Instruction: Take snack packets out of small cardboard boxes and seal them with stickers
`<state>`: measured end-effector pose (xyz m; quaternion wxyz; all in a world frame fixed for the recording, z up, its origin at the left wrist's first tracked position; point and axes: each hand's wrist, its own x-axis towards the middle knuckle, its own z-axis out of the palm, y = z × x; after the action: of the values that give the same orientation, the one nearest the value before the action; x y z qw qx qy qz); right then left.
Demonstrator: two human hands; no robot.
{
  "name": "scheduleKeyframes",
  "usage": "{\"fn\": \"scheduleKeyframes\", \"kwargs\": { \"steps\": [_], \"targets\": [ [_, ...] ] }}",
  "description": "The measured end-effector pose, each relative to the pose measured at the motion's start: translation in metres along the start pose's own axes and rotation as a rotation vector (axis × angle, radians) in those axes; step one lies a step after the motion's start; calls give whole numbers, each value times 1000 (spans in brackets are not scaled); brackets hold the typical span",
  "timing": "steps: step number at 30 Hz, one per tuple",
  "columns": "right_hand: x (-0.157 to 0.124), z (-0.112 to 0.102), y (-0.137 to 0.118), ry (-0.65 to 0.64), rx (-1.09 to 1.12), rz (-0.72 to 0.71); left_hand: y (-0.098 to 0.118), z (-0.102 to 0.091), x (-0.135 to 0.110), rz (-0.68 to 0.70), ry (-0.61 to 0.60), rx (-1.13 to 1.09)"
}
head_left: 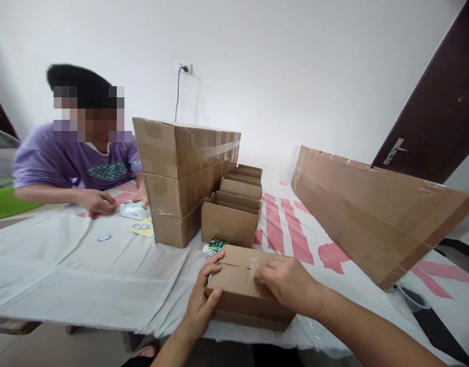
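Observation:
A closed brown cardboard box (234, 272) lies at the table's front edge, its top flaps meeting in a seam. My left hand (206, 293) grips the box's left end, thumb on the near side and fingers over the top. On top of the box, my right hand (284, 280) has its fingers curled and pinched together at a short strip of clear tape (254, 266) across the seam. What lies under those fingertips is partly hidden. Just behind the box is a green tube with a white cap (215, 246), partly covered by the box.
Taped boxes (163, 191) form a stacked wall left of centre. Beside it stands a row of open boxes (230, 219). A long cardboard panel (372, 209) rises at the right, near a clear cup (412, 295). Across the table, a person in purple (74, 158) handles a white object (133, 209).

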<state>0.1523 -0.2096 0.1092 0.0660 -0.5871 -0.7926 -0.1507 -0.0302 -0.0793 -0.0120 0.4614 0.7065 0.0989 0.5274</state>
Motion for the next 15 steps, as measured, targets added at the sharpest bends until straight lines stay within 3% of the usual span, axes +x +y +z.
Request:
{"fn": "scheduleKeyframes", "kwargs": {
  "steps": [5,15],
  "targets": [
    [10,-10,-13,-159,-157,4,0,0,0,-5,-4,-3],
    [16,-22,-10,-270,-137,-5,1,1,3,31,5,34]
  ]
}}
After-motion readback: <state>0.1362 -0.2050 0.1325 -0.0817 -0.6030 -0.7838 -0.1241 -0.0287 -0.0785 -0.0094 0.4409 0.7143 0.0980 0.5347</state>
